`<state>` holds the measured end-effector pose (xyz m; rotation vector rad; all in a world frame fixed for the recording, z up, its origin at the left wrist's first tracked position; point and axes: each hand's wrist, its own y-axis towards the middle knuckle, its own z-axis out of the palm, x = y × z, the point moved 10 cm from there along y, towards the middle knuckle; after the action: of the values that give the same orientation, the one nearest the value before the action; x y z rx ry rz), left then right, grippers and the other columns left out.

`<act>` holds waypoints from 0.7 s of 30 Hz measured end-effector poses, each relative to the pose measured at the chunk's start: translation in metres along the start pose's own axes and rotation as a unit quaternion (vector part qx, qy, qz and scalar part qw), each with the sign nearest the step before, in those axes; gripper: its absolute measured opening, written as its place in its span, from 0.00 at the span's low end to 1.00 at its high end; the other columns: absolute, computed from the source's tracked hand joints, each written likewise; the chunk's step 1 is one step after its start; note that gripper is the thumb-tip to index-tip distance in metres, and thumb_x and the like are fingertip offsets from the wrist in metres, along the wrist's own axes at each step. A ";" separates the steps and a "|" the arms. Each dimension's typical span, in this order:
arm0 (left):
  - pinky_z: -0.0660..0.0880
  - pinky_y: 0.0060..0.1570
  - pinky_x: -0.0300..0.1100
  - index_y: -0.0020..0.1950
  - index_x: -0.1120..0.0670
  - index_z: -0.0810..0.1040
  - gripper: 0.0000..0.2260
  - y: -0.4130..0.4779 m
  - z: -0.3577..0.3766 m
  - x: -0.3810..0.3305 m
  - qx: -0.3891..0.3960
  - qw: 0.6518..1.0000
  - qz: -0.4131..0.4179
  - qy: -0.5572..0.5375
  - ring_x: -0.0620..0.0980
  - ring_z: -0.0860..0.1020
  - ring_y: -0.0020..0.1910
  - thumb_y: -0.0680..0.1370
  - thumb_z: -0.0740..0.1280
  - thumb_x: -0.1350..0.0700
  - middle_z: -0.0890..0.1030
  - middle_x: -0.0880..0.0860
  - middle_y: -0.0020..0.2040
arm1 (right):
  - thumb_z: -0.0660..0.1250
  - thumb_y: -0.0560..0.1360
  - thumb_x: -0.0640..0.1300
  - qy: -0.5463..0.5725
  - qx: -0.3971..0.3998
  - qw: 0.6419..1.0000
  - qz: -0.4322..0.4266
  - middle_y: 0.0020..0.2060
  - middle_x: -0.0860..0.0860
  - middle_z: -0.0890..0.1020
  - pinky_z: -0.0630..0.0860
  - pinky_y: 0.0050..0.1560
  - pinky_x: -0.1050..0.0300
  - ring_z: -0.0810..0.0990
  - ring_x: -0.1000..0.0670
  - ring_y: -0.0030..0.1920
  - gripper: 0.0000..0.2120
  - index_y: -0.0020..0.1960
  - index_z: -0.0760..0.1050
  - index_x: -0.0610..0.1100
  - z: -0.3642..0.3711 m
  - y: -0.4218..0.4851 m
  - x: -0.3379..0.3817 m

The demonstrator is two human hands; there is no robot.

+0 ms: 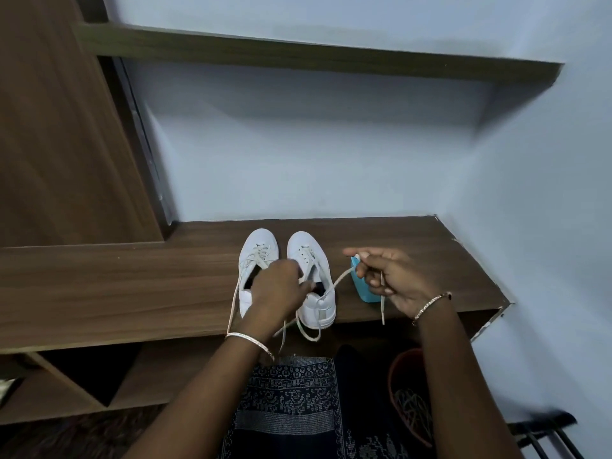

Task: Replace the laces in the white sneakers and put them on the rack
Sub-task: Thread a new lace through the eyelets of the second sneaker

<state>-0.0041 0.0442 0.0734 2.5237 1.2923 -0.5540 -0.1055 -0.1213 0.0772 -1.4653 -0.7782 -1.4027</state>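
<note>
The right hand (390,279) pinches the lace (340,277) of the right sneaker (309,248), its grip pressed on the strand while the free end dangles. The left hand (276,288) curls its fingers at that shoe's collar on the table (132,286), beside the left sneaker (256,253). A hard tug could drag the shoe over the edge, or snag the lace in an eyelet. A blue box (366,294) crowds the right hand. A basket (402,369) and a dark rack (546,435) sit below.

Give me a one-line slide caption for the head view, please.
Left hand rests on a white sneaker while the right hand pinches its loose lace, on a wooden shelf.
</note>
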 end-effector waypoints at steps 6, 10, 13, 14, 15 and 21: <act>0.74 0.51 0.45 0.53 0.55 0.82 0.06 -0.008 0.014 -0.056 0.179 0.861 0.074 -0.470 0.50 0.78 0.50 0.81 0.66 0.55 0.84 0.55 0.52 | 0.58 0.84 0.39 -0.031 0.106 0.993 -0.042 0.31 0.45 0.74 0.55 0.18 0.67 0.65 0.56 0.23 0.15 0.68 0.74 0.42 0.037 -0.013 0.021; 0.73 0.47 0.41 0.50 0.59 0.79 0.07 -0.012 0.013 -0.057 0.175 0.832 0.064 -0.522 0.51 0.78 0.48 0.82 0.64 0.56 0.83 0.63 0.52 | 0.59 0.83 0.39 -0.041 0.084 0.994 -0.049 0.30 0.46 0.74 0.56 0.19 0.66 0.65 0.54 0.23 0.13 0.66 0.74 0.43 0.031 -0.014 0.022; 0.74 0.45 0.47 0.46 0.58 0.75 0.08 -0.006 0.015 -0.044 0.162 0.794 0.002 -0.587 0.53 0.79 0.39 0.83 0.60 0.59 0.80 0.59 0.40 | 0.61 0.82 0.37 -0.004 0.033 0.998 -0.056 0.31 0.47 0.75 0.61 0.22 0.65 0.68 0.54 0.26 0.09 0.60 0.76 0.39 0.016 -0.011 0.022; 0.74 0.41 0.46 0.44 0.58 0.74 0.10 -0.005 0.017 -0.040 0.158 0.777 -0.022 -0.609 0.52 0.76 0.33 0.83 0.58 0.60 0.76 0.57 0.36 | 0.61 0.81 0.36 0.021 0.011 0.998 -0.062 0.32 0.46 0.76 0.63 0.24 0.65 0.69 0.54 0.27 0.08 0.57 0.78 0.38 0.009 -0.011 0.023; 0.72 0.36 0.44 0.43 0.57 0.72 0.11 -0.004 0.017 -0.037 0.155 0.767 -0.044 -0.621 0.49 0.71 0.28 0.84 0.57 0.60 0.72 0.54 0.32 | 0.62 0.81 0.36 0.048 -0.012 0.996 -0.068 0.33 0.46 0.77 0.65 0.25 0.65 0.71 0.55 0.28 0.08 0.55 0.78 0.38 0.001 -0.011 0.024; 0.56 0.24 0.36 0.42 0.51 0.72 0.12 -0.008 0.016 -0.022 0.156 0.830 -0.055 -0.533 0.43 0.57 0.24 0.82 0.63 0.46 0.62 0.47 0.27 | 0.63 0.78 0.32 0.187 -0.058 0.976 -0.093 0.47 0.41 0.86 0.82 0.45 0.62 0.85 0.48 0.46 0.09 0.57 0.78 0.34 -0.019 -0.013 0.028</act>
<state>-0.0261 0.0268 0.0679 1.7172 0.8941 -1.9506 -0.1202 -0.1383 0.1049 -1.1844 -0.6111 -1.8271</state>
